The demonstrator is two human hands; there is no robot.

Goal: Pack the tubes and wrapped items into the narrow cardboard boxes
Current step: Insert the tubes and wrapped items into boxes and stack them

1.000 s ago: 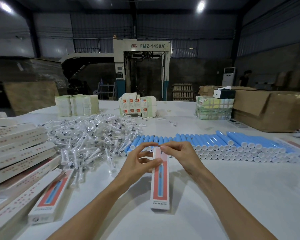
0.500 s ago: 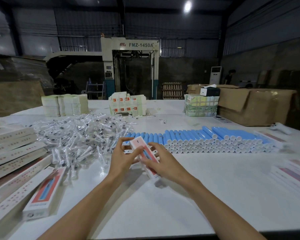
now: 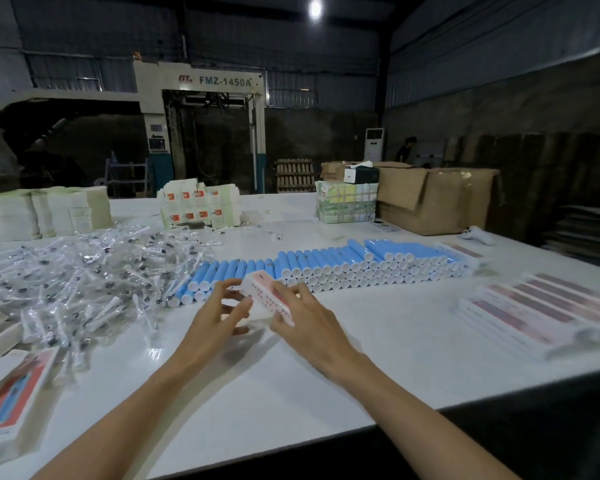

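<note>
Both hands hold one narrow box [image 3: 266, 295] a little above the white surface [image 3: 378, 348]. The right hand [image 3: 310, 325] grips it from the right side, and the left hand [image 3: 219, 318] pinches its left end with thumb and curled fingers; the picture is blurred there. The box is tilted, just before the row of blue tubes [image 3: 343, 266]. The pile of wrapped items [image 3: 84, 271] lies to the left, and the stacked boxes [image 3: 537, 306] to the right.

The narrow box [image 3: 265, 299] seems since lifted and turned aslant.
</note>
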